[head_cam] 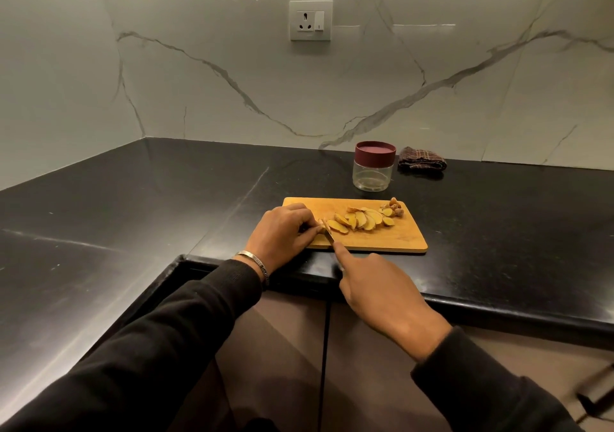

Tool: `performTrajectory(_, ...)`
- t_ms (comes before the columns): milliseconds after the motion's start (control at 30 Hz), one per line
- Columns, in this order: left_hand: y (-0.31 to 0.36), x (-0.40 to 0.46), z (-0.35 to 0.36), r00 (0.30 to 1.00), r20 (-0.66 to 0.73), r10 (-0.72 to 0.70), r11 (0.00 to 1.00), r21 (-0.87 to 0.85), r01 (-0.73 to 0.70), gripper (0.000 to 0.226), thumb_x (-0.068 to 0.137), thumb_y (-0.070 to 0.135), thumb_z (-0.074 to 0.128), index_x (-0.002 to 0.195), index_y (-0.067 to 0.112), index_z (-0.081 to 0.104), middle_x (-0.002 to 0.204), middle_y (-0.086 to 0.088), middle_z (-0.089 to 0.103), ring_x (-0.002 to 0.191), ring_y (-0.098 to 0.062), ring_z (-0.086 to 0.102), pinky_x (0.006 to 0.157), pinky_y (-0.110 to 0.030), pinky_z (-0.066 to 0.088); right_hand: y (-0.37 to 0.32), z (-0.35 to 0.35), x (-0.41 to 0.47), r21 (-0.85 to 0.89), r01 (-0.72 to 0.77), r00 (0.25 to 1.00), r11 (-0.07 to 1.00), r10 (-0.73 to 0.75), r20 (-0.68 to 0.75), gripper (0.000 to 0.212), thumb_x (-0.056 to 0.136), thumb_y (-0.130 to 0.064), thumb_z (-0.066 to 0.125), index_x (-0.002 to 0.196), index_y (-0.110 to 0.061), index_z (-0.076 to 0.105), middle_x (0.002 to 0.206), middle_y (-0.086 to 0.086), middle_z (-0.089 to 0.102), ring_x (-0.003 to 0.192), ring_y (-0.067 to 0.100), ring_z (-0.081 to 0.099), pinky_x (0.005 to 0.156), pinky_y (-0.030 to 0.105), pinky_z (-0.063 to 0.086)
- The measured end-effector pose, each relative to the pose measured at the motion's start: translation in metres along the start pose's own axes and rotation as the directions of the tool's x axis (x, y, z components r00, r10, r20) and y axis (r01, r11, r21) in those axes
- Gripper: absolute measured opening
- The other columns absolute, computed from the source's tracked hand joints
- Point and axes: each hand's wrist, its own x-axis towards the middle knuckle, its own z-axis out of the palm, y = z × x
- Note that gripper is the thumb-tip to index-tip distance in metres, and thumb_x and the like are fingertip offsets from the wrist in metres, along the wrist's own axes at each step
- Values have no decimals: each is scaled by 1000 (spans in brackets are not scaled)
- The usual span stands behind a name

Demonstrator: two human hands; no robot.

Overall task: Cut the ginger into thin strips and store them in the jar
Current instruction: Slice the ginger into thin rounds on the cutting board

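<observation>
Still at the slicing step, not yet at strips. Left hand (282,232) curled over the last stub of ginger (321,222) at the near left of the cutting board (392,240), fingertips pinching it down. Right hand (375,285) closed round a knife handle, forefinger stretched along the spine, the blade (329,237) just beside the left fingertips. A fanned row of ginger slices (360,220) across the board's middle, knobbly trimmings (395,206) at the far right corner. Beyond the board, well apart from both hands, the jar (374,169), seemingly empty and with its dark red lid on; beside it a folded cloth (421,159) on the black counter (133,199). Next, probably: finish the stub, stack the slices, cut lengthwise into strips, keeping left fingertips tucked back from the edge. Lid to come off before filling.
</observation>
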Motion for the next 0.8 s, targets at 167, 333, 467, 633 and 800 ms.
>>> performTrajectory(167,-2,-1,2,1000,-3,-9,1000,-1,9,13,90,28,72,83,17,71,83,7,65,66,-8,58,61,-31,56,20,-8,6,522,-159,982,838,82,168,54,102,-21,46,153,-35,36,73,-6,60,58,6,54,53,24,42)
performTrajectory(333,-2,-1,2,1000,-15,-1,1000,5,1,12,91,27,72,82,18,70,82,8,64,65,-5,54,60,-25,52,21,-17,11,771,-399,913,495,141,382,43,107,-20,40,147,-36,43,48,-5,43,37,6,33,36,19,27)
performTrajectory(467,-2,-1,2,1000,-15,0,1000,4,0,10,91,25,72,84,18,71,84,7,65,66,-4,54,60,-22,50,22,-20,11,773,-391,915,500,120,386,42,107,-21,41,145,-37,45,48,-4,42,38,7,32,37,20,27)
performTrajectory(633,-1,-2,2,1000,3,0,1000,1,0,7,91,25,71,89,18,72,90,6,68,72,-5,58,66,-20,50,28,-13,11,615,-211,977,760,142,160,46,103,-21,48,147,-34,46,63,-12,54,55,9,50,55,31,43)
performTrajectory(800,-3,-2,4,1000,10,6,1000,-22,-5,9,92,26,70,97,20,74,97,7,70,80,-5,63,73,-25,57,28,-13,5,423,-129,991,897,125,36,50,103,-26,47,150,-39,38,99,-4,70,61,9,53,52,25,40)
